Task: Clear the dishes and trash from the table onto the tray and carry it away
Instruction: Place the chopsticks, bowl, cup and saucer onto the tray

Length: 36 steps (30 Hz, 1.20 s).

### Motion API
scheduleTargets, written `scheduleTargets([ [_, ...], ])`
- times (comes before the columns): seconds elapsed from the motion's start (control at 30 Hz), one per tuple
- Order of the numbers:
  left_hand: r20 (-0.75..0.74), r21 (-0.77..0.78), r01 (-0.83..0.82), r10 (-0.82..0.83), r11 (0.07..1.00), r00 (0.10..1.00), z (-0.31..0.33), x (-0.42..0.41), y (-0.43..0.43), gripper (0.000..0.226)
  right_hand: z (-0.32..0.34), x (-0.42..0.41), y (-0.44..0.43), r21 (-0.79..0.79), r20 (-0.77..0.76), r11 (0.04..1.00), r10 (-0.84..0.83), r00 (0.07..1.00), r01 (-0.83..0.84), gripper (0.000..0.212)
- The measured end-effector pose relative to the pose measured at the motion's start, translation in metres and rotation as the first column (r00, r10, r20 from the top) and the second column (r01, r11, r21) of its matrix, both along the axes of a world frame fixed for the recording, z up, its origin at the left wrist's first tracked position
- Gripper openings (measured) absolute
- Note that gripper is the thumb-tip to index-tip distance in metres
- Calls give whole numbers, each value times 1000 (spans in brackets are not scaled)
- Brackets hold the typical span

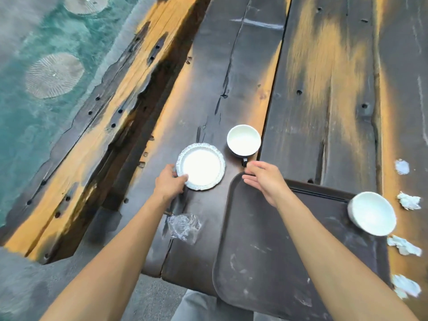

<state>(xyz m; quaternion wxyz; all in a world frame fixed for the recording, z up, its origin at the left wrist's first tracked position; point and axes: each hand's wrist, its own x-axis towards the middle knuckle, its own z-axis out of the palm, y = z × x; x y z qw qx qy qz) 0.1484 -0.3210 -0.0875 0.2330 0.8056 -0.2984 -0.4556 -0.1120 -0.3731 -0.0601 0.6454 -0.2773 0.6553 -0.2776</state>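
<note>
Left fingers (183, 179) clamped on plate (201, 166) rim at its 8 o'clock. Right fingers (251, 180) apart, empty, over tray (266, 262) far corner. Cup (243, 140) handle just beyond at 12 o'clock; right hand (266, 181) nearer. Tray lay at plate's 4 o'clock.

Bright, even daylight, soft shadows.
The plate (201, 167) is blown out white; the tabletop (324, 89) smears and bends toward the edges.

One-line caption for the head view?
Left hand grips saucer; right hand reaches toward cup above tray.
</note>
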Motion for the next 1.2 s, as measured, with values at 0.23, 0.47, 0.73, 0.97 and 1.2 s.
scheduleTargets([
  [0.23,-290,5,-209,202,978,936,-23,2,-8,22,-21,22,-19,-21,-101,992,-123,987,122,32],
  [0.47,-302,-20,-279,260,960,917,-40,11,-6,19,-29,18,-35,100,0,994,-46,999,45,19],
  [0.73,-314,-132,-284,232,950,921,-28,13,-1,29,-10,18,-38,72,211,953,-304,929,296,18],
  [0.97,-375,-182,-325,240,928,895,5,-1,7,27,10,1,-21,-1,283,943,-319,905,332,21],
  [1.2,-464,-148,-348,245,926,851,26,-53,35,28,42,-29,26,-71,311,932,-317,896,355,12],
])
